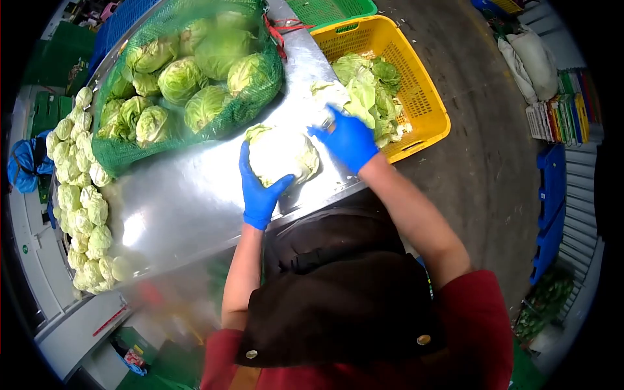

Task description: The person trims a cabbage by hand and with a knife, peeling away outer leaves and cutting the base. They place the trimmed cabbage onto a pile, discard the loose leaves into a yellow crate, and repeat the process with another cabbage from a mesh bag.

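Observation:
A pale green cabbage point(284, 158) rests on the metal table, its top washed out by glare. My left hand point(260, 194), in a blue glove, grips it from the left and the near side, thumb at the front edge. To the right of the cabbage, my right hand point(351, 138), also blue-gloved, is raised and smeared by motion. Its fingers are curled around something small and partly metallic that I cannot make out. Just beyond it, loose outer cabbage leaves point(361, 97) hang over the near wall of a yellow crate point(426, 104).
A green mesh sack point(224, 127) full of cabbages lies at the table's back. Several trimmed cabbages point(81, 214) are piled along the left end of the metal table point(175, 214). A green crate point(325, 10) stands behind the yellow one. Blue crates point(551, 211) are far right.

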`<action>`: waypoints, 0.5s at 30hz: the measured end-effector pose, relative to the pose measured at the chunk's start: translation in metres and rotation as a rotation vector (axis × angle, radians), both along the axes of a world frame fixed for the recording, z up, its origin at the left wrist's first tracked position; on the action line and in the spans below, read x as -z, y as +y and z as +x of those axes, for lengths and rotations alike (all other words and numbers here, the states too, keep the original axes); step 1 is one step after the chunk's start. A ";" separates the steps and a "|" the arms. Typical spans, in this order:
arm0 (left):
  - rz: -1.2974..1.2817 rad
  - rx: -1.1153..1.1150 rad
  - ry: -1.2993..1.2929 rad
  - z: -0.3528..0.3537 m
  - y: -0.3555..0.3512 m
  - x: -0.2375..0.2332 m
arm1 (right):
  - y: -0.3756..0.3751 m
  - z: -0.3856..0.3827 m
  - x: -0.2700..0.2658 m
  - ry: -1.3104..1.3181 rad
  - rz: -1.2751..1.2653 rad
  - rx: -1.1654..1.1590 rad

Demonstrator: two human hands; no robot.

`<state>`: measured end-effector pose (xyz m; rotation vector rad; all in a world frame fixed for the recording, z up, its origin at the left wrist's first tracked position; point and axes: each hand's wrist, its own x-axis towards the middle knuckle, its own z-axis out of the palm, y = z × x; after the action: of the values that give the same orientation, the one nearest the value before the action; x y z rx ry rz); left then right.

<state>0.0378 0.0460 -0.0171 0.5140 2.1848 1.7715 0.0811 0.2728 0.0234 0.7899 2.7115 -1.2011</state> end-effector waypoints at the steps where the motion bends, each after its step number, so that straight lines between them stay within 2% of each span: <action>1: 0.022 0.006 -0.017 0.000 0.003 0.000 | -0.020 0.002 -0.003 -0.078 -0.061 -0.059; 2: 0.043 0.014 -0.034 0.001 0.006 0.000 | -0.033 0.006 0.014 -0.009 -0.026 -0.116; 4: -0.009 0.015 -0.007 0.001 0.007 -0.005 | -0.035 0.007 0.014 0.040 -0.166 -0.036; 7: -0.044 0.051 0.003 -0.006 0.006 -0.001 | -0.041 0.012 0.019 0.152 -0.052 -0.043; 10: -0.004 0.060 -0.055 -0.009 0.005 -0.003 | -0.045 0.010 0.007 0.058 0.041 -0.078; 13: -0.018 0.056 -0.058 -0.014 -0.002 0.000 | -0.034 0.022 0.027 0.180 0.071 -0.107; 15: -0.002 0.071 -0.030 -0.014 0.000 0.000 | -0.023 0.027 0.031 0.204 -0.118 -0.015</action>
<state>0.0236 0.0455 -0.0173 0.5538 2.1208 1.7290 0.1084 0.2499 -0.0080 0.6651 2.7626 -1.4989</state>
